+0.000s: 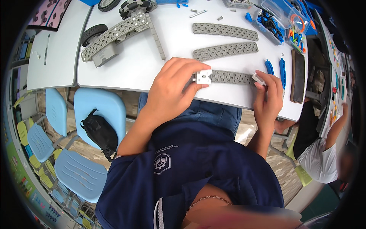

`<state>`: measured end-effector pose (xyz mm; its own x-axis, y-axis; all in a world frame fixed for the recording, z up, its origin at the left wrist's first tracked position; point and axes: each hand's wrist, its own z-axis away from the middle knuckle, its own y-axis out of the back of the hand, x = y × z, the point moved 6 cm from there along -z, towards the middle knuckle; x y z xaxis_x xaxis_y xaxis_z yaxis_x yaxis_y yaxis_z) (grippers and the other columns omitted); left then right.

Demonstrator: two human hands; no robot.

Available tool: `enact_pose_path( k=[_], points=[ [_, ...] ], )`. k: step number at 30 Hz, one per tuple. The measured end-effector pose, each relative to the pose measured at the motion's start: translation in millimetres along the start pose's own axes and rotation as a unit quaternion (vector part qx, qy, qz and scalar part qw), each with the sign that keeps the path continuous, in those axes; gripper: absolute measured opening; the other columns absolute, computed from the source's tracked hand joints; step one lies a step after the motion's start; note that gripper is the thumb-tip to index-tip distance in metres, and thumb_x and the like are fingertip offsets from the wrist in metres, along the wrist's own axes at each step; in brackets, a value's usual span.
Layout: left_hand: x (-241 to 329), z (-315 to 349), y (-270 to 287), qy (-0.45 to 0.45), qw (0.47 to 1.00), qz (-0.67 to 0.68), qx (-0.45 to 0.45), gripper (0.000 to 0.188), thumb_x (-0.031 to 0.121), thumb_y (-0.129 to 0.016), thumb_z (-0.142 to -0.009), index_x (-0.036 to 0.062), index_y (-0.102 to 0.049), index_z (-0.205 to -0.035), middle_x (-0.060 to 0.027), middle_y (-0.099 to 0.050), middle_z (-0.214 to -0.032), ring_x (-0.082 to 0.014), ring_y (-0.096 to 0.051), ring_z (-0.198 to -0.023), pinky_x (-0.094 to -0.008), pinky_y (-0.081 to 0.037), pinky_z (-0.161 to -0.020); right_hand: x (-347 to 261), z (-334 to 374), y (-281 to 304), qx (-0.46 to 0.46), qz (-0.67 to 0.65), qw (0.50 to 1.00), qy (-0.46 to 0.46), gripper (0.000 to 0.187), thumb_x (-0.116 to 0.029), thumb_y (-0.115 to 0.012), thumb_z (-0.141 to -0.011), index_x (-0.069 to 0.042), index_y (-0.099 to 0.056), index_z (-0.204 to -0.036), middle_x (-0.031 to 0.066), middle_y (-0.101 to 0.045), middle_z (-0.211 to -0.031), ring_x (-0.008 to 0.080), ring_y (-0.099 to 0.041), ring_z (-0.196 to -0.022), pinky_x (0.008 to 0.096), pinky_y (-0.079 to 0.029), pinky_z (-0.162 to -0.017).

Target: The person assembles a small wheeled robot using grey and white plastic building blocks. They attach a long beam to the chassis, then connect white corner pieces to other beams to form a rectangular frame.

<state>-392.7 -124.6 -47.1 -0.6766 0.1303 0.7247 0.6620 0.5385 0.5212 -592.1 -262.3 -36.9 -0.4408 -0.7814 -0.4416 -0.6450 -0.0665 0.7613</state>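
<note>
My left hand (170, 88) pinches a white plastic connector block (204, 76) between thumb and fingers, at the left end of a grey perforated beam (232, 77). Between my right hand's (268, 92) fingertips is a smaller white connector piece (259, 79), at the beam's right end. Whether either white piece is fastened to the beam, I cannot tell. The beam lies crosswise near the front edge of the white table (167, 74). Beyond it rest two more grey perforated plates, an upper one (225, 31) and a lower one (225, 51).
A half-built grey frame (118, 34) with wheels stands at the far left. Clear boxes of small parts (268, 24) sit at the far right. Two blue curved strips (282, 72) and a dark phone (297, 76) lie to the right. Blue chairs (100, 105) stand left, one holding a black bag (100, 131). Another person (318, 162) sits right.
</note>
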Motion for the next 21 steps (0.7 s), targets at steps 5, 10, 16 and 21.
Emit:
enact_pose_path(
  k=[5,10,16,21],
  points=[
    [1,21,24,0.001,0.998,0.006,0.057,0.031,-0.002,-0.076,-0.076,0.0017,-0.070,-0.106,-0.0103,-0.072,-0.100,-0.0271,-0.065,-0.095,-0.0358,-0.051,-0.085,7,9,9,0.068,-0.003,0.997,0.025,0.016,-0.002,-0.066,-0.094,0.000,-0.070,-0.110,0.0142,-0.069,-0.103,0.0285,-0.065,-0.090,0.0342,-0.051,-0.081],
    [-8,60,76,0.076,0.984,-0.052,0.153,0.028,-0.002,-0.072,-0.082,0.0008,-0.067,-0.109,-0.0127,-0.070,-0.103,-0.0272,-0.063,-0.096,-0.0348,-0.049,-0.088,15,11,10,0.080,-0.036,0.996,-0.009,0.016,-0.006,-0.062,-0.098,0.003,-0.067,-0.110,0.0140,-0.071,-0.104,0.0296,-0.066,-0.093,0.0364,-0.050,-0.086],
    [-33,90,112,0.285,0.942,0.008,0.176,0.030,0.010,-0.070,-0.095,-0.0010,-0.065,-0.122,-0.0070,-0.067,-0.109,-0.0148,-0.060,-0.102,-0.0286,-0.047,-0.092,4,8,4,0.042,-0.055,0.997,-0.022,0.015,-0.007,-0.062,-0.099,0.003,-0.068,-0.109,0.0143,-0.071,-0.105,0.0290,-0.066,-0.095,0.0363,-0.050,-0.086],
    [-43,103,128,0.417,0.880,0.163,0.159,0.038,0.012,-0.071,-0.096,-0.0016,-0.062,-0.130,-0.0066,-0.069,-0.101,-0.0101,-0.062,-0.092,-0.0242,-0.047,-0.083,-7,8,2,0.012,-0.051,0.999,-0.015,0.015,-0.006,-0.062,-0.098,0.003,-0.068,-0.109,0.0148,-0.071,-0.105,0.0298,-0.066,-0.096,0.0368,-0.051,-0.087]
  ],
)
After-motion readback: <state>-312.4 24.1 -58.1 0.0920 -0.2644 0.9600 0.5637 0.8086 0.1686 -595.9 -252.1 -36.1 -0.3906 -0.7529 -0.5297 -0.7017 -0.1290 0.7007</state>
